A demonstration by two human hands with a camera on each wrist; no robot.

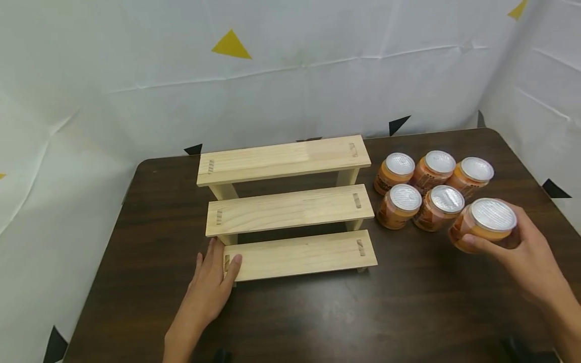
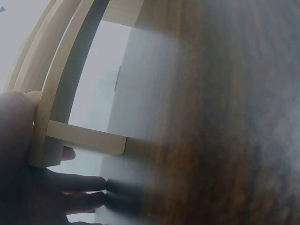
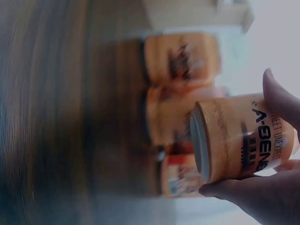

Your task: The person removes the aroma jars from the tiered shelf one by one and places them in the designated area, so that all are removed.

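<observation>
A three-step wooden display rack (image 1: 290, 209) of pale wood stands on the table. My left hand (image 1: 211, 282) holds the left end of its lowest step, thumb on top and fingers along the side. In the left wrist view, a fingertip (image 2: 68, 153) shows beneath the board. My right hand (image 1: 528, 252) grips an orange jar (image 1: 481, 227) with a silvery lid around its sides. The right wrist view shows this jar (image 3: 239, 136) raised off the table and slightly tilted, dark lettering on its label. Several matching jars (image 1: 401, 199) stand just left of it.
The dark wood table (image 1: 317, 317) extends in front of the rack and to its left. White sheeting (image 1: 295, 85) with yellow and black triangles rises behind the table and at both sides. The upright jars stand close together in two rows, right of the rack.
</observation>
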